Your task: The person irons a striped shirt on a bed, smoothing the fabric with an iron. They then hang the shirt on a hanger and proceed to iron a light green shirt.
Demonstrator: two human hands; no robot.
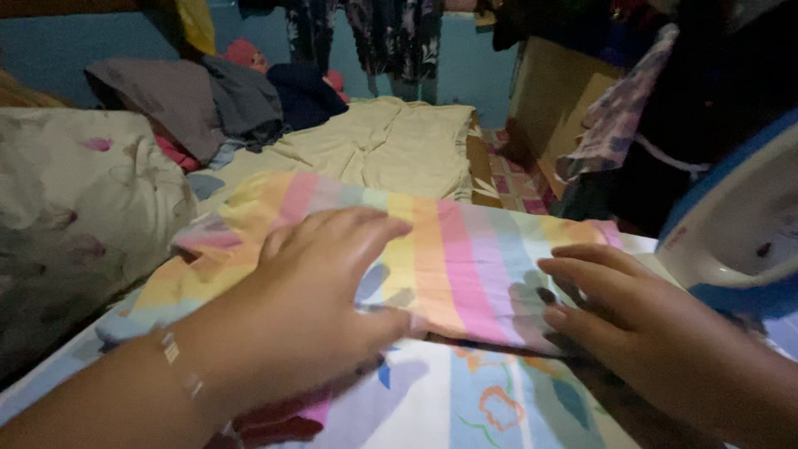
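Head view, near to far. Left hand (320, 287): fingers spread flat, pressing the striped pastel cloth (432, 258), clamped on nothing. Right hand (619, 303): fingers together, flat at the cloth's right edge. The cloth lay folded on a printed cover (465, 399) over the bench. Smoothing would likely go best with palms sliding outward from the middle, edges kept aligned. Iron (740, 233): stood at right, near the right hand. Beyond: cream sheet (391, 145) on the bed, heaped clothes (216, 104).
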